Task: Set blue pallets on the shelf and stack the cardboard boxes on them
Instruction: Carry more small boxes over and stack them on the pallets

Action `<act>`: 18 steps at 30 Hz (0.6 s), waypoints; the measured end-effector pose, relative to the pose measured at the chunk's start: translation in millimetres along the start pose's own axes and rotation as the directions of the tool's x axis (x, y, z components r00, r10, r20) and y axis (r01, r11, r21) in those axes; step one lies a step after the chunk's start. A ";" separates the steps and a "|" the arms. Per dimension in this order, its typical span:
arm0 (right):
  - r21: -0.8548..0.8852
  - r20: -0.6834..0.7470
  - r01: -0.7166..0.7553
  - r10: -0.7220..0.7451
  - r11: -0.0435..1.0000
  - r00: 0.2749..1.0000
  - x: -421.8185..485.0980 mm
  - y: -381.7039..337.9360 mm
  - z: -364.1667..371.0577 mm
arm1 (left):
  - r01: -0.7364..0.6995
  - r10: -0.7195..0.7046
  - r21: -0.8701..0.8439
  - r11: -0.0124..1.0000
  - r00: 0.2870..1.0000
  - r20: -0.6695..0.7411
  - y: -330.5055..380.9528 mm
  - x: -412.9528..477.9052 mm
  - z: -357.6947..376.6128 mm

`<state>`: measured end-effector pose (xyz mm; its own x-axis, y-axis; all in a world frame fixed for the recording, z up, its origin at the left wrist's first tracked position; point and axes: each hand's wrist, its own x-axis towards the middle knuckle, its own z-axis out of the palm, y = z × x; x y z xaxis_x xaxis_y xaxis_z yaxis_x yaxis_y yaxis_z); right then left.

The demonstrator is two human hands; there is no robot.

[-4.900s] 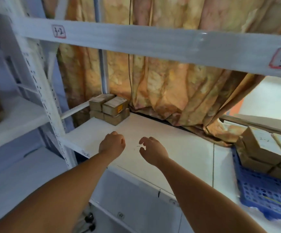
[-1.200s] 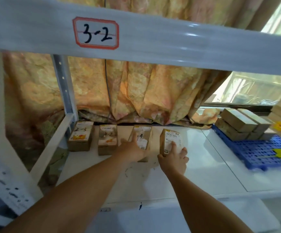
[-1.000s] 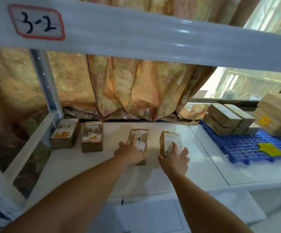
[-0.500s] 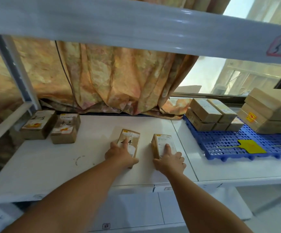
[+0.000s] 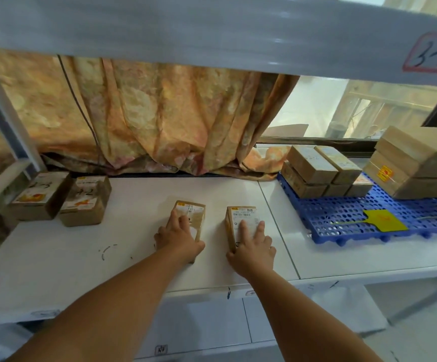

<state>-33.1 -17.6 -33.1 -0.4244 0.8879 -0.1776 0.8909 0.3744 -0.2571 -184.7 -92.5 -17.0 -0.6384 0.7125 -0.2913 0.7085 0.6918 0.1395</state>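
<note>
Two small cardboard boxes lie flat mid-shelf, side by side with a gap between them, near the front edge. I'll call them left box and right box. Both have white printed labels on top.

Left hand rests on the left box's near end, fingers laid straight along the top, not wrapped round it. Right hand is on the right box the same way: fingers spread flat over the label, thumb against the box's left side. I see no pinch on either, just palm-down contact.

Both boxes sit on the bare white shelf board, not on a pallet.

Blue pallet lies on the shelf to the right, across the board seam and apart from the right box. On its back-left part is a stack of small boxes, two layers. Right of those is a stack of larger boxes, running to the frame edge. A yellow tag lies on the open grid in front of them.

At the far left of the shelf are a far-left box and its neighbour, just beside each other. They have handwritten marks on top that I can't read.

Orange patterned curtain hangs behind, with a window to its right. Upper beam crosses the top. The red-bordered label at its right end is blurred.
</note>
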 end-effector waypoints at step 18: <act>-0.116 0.016 -0.033 0.035 0.993 0.999 1.9 -8.0 -4.5 | -0.038 0.036 -0.021 0.999 0.997 -0.066 -4.3 6.5 10.1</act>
<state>-40.3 -17.7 -27.1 -0.3952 0.8961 -0.2019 0.9173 0.3733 -0.1388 -188.8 -92.0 -29.1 -0.6306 0.7432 -0.2234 0.7254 0.6668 0.1706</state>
